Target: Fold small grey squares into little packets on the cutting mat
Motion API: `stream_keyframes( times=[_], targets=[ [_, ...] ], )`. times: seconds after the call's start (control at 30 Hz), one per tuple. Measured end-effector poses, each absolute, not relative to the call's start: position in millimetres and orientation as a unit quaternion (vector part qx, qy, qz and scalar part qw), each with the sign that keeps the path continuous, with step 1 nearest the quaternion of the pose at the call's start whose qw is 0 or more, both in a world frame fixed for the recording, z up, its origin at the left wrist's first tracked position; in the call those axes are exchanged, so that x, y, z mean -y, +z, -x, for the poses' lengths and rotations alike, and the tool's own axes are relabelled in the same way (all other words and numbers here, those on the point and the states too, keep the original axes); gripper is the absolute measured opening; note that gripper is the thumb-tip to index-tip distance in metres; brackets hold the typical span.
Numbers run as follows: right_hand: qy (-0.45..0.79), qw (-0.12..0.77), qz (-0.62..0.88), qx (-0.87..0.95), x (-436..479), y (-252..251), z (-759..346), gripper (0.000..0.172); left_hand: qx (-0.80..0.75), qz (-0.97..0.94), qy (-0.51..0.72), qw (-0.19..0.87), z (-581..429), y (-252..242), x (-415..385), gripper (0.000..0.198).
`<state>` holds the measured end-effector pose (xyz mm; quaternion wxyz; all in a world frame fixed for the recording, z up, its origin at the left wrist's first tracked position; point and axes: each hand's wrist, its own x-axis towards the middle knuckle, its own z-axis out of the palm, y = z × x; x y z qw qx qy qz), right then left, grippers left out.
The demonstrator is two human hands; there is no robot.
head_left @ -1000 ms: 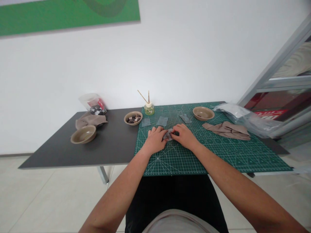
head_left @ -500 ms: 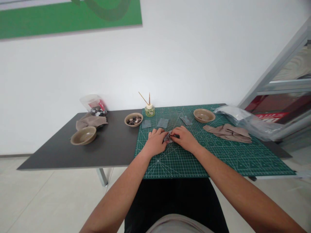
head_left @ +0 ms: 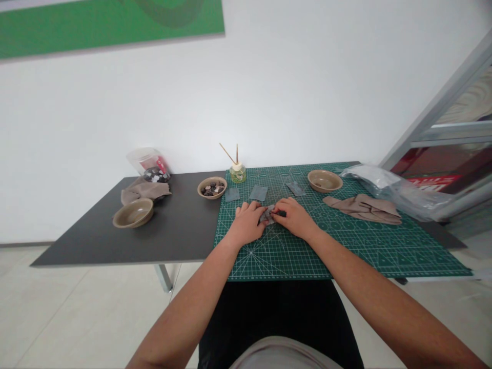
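On the green cutting mat (head_left: 265,261), a small grey square piece (head_left: 269,214) with a mottled, darker surface lies between my hands. My left hand (head_left: 248,223) grips its left edge, thumb below and fingers above. At its right side my right hand (head_left: 292,218) is pinched, fingertips over the piece; a dark bit shows by them, too small to name. Beyond my hands lie flat grey-blue squares: one at the left (head_left: 232,194), a middle square (head_left: 259,192) and a tilted right one (head_left: 295,188).
A bowl of small dark and pale chips (head_left: 212,188) stands by a reed diffuser (head_left: 238,173). Other bowls stand at left (head_left: 132,213) and right (head_left: 325,181). Brown cloths (head_left: 363,208), a tipped clear tub (head_left: 148,163) and a plastic bag (head_left: 395,189) lie around.
My right fingertips have shifted slightly over the grey piece. My left hand keeps its hold, and the whole view has moved a little.
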<state>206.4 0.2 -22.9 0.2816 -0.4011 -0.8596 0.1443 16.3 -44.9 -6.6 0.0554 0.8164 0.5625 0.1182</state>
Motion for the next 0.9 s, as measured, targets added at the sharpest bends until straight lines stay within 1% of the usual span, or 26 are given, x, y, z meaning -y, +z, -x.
stream_keyframes(
  times=[0.2,0.43,0.9],
  targets=[
    [0.168,0.267,0.336,0.887,0.5,-20.1,-206.8,0.012,-0.572,-0.81,0.107,0.066,-17.0,-6.3,45.3,0.042],
    [0.159,0.272,0.35,0.882,0.4,-21.6,-207.3,0.014,-0.564,-0.815,0.122,0.05,-16.7,-8.3,45.4,0.04],
    [0.145,0.283,0.393,0.863,0.0,-24.1,-208.0,0.009,-0.56,-0.817,0.125,0.051,-16.2,-8.6,44.4,0.039]
  ],
)
